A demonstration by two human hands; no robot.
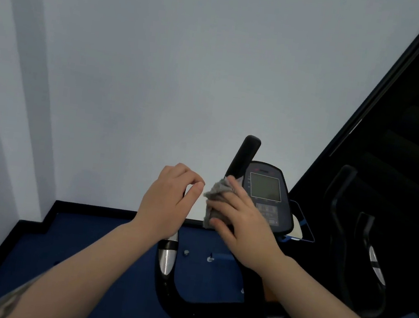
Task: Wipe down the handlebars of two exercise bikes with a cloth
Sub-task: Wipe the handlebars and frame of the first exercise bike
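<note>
The right hand (242,215) pressed the cloth (215,195) around the right bar (243,157), fingers wrapped over it. The left hand (166,201) gripped the left bar (168,256), fingers curled. The cloth looked soft and light — best bunched in the palm.

The console (267,195) stands between the near bike's two handlebar arms: the left bar (167,256) lies to its left, the right bar (243,155) just beside it. A second bike's handlebar (340,201) stands well right of the console, and the wall (160,73) rises behind it.
</note>
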